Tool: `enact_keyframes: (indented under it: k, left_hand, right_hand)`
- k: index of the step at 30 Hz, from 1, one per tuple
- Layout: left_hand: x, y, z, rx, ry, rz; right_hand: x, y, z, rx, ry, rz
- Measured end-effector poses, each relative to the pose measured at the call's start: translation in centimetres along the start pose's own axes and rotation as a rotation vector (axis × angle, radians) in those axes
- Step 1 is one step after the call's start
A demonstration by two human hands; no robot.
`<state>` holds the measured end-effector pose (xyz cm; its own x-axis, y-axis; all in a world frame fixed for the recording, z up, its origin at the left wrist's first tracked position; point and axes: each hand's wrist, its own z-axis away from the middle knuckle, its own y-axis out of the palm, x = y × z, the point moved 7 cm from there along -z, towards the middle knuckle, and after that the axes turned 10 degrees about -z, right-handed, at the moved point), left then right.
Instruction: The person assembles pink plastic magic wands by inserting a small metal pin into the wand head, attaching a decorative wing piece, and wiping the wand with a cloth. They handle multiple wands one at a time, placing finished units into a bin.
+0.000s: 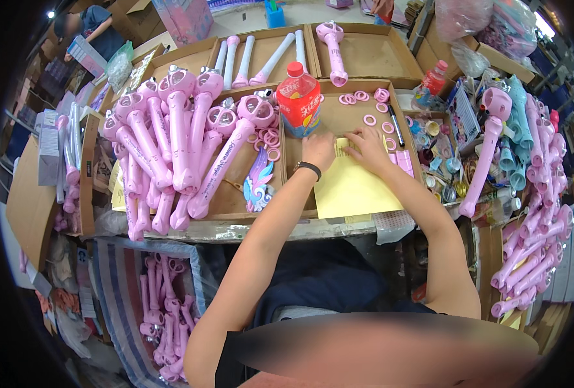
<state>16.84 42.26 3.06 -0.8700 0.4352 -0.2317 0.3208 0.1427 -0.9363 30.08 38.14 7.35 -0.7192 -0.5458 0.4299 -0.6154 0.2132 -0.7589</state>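
Observation:
A yellow sheet of paper (355,187) lies over the near edge of a cardboard tray (222,208). My left hand (319,152) is closed at the sheet's upper left edge, its fingers curled just below a red drink bottle (300,97). On the upper right part of the paper, my right hand (367,152) has its fingers bent over the edge, gripping it. Small print shows between the hands. Several pink rings (369,120) and a black marker (397,126) lie in the tray beyond my right hand.
Pink toy wands (180,129) are heaped at the left, with more in a striped bag (115,278) below. Another pile of pink wands (532,252) stands at the right. Pale tubes (248,58) lie in a far tray. A second red bottle (431,84) stands back right.

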Motion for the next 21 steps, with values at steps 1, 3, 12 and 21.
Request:
enact_keyframes:
  k: [1, 3, 12, 21]
  left_hand:
    - [0.2, 0.3, 0.0, 0.023, -0.025, 0.004]
    - [0.6, 0.2, 0.0, -0.004, -0.065, 0.008]
    - [0.3, 0.0, 0.2, -0.068, -0.048, -0.007]
    - [0.4, -0.2, 0.1, -0.016, -0.062, 0.014]
  right_hand:
    - [-0.1, 0.3, 0.1, 0.012, 0.017, 0.008]
    - [-0.1, 0.8, 0.2, 0.0, -0.003, 0.004]
    - [-0.8, 0.9, 0.8, -0.078, 0.004, -0.142]
    - [-1.1, 0.6, 1.0, -0.093, 0.059, -0.15]
